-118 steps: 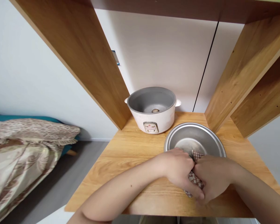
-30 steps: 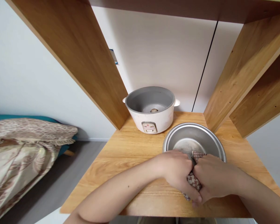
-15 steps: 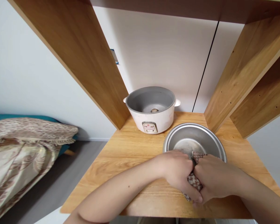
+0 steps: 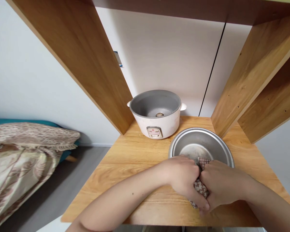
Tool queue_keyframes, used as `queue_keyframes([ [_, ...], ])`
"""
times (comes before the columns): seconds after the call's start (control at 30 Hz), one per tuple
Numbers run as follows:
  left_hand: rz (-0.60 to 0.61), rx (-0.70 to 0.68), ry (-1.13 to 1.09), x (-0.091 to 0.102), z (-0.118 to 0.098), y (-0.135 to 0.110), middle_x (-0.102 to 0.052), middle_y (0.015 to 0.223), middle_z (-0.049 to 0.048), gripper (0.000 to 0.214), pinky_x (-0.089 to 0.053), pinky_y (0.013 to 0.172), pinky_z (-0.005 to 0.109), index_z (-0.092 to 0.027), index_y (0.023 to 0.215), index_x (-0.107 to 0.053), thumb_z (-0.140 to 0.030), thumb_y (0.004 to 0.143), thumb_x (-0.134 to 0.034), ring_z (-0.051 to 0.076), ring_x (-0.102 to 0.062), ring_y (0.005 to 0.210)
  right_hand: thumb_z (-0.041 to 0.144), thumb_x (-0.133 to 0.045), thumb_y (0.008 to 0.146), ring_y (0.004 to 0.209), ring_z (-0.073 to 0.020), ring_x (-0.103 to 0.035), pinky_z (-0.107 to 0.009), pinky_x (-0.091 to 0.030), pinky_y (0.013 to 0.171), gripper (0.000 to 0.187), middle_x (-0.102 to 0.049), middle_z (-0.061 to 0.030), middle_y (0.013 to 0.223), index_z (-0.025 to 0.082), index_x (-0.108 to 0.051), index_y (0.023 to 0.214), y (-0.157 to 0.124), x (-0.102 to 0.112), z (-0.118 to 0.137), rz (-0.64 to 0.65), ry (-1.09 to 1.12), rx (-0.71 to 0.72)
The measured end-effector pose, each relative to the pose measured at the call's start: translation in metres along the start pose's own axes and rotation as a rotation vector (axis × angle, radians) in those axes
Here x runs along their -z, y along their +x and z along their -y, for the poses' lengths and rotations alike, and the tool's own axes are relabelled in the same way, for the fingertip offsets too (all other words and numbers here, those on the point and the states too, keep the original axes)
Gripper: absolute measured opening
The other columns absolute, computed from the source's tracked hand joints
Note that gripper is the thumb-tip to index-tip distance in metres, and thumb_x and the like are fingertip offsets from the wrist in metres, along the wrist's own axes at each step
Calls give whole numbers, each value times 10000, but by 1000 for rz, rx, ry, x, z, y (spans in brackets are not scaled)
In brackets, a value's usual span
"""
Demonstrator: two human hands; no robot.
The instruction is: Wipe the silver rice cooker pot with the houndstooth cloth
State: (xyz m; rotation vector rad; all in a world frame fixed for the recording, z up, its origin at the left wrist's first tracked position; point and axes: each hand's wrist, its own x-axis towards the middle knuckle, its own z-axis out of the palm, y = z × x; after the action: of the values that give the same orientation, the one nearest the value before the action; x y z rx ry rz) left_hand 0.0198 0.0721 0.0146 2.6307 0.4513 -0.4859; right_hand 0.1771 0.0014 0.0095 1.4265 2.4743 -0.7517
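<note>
My left hand (image 4: 186,178) and my right hand (image 4: 219,183) press together at the near rim of a round metal pot (image 4: 203,141). Both are closed around a brown-and-white patterned cloth (image 4: 201,188), whose corner pokes up between the knuckles over the pot. The pot sits upright, its inside bare grey metal with some stains at the bottom; my hands cover its near edge. Behind it to the left stands a white rice cooker body (image 4: 157,124), lidless, with its heating plate and central knob showing inside.
Wooden uprights (image 4: 234,93) rise on both sides of the wooden desk (image 4: 116,174), with a shelf (image 4: 174,11) overhead. A white panel (image 4: 169,58) closes the back. Off to the left, a bed with patterned covers (image 4: 21,167) stands on a grey floor.
Almost nothing differs. Both hands stay on the cloth at the pot's near rim, and the whole view has shifted very slightly.
</note>
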Motion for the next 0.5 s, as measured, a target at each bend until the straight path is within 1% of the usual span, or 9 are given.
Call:
queue_keyframes([
  [0.1, 0, 3, -4, 0, 0, 0, -729, 637, 56, 633, -454, 515, 322, -216, 669, -763, -830, 598, -629, 198, -604, 524, 680, -671, 679, 765, -301, -678, -353, -445, 633, 494, -746, -89, 776, 212, -787, 789, -3, 1, 7, -4, -60, -65],
  [0.2, 0, 1, -18, 1, -1, 0, -717, 623, 46, 625, -452, 510, 319, -218, 658, -754, -827, 588, -636, 188, -582, 504, 688, -653, 691, 705, -303, -670, -368, -450, 627, 512, -734, -102, 728, 196, -782, 743, -4, 2, 11, 12, -99, -111],
  [0.23, 0, -2, -19, 1, -1, 0, -716, 625, 45, 628, -451, 510, 318, -218, 662, -755, -830, 589, -633, 188, -582, 505, 683, -653, 694, 708, -299, -671, -370, -458, 646, 506, -735, -100, 731, 197, -784, 748, -4, 3, 10, 8, -95, -102],
  [0.3, 1, -2, -9, 0, 0, 0, -719, 629, 50, 649, -449, 511, 321, -216, 672, -761, -844, 591, -617, 195, -590, 515, 664, -665, 688, 760, -286, -677, -362, -474, 706, 480, -748, -84, 779, 213, -789, 793, -1, 5, 7, 0, -47, -40],
  [0.37, -3, 6, 13, -1, 1, 1, -720, 624, 59, 679, -445, 507, 326, -216, 671, -765, -868, 594, -592, 201, -596, 518, 662, -683, 663, 812, -267, -678, -342, -481, 746, 476, -759, -57, 837, 233, -789, 842, 2, 6, 2, 41, 29, 27],
  [0.43, -14, 10, 37, -3, 2, 1, -716, 608, 66, 709, -442, 503, 329, -216, 655, -764, -894, 592, -566, 201, -594, 506, 701, -678, 636, 784, -254, -672, -337, -488, 727, 525, -758, -47, 832, 234, -786, 851, 5, 7, -2, 137, 64, 16],
  [0.5, -25, 12, 49, -4, 3, 2, -713, 599, 72, 726, -436, 492, 330, -214, 640, -761, -907, 589, -552, 201, -590, 492, 718, -673, 623, 771, -251, -668, -345, -495, 741, 554, -757, -48, 826, 228, -786, 856, 8, 7, -5, 179, 62, -6],
])
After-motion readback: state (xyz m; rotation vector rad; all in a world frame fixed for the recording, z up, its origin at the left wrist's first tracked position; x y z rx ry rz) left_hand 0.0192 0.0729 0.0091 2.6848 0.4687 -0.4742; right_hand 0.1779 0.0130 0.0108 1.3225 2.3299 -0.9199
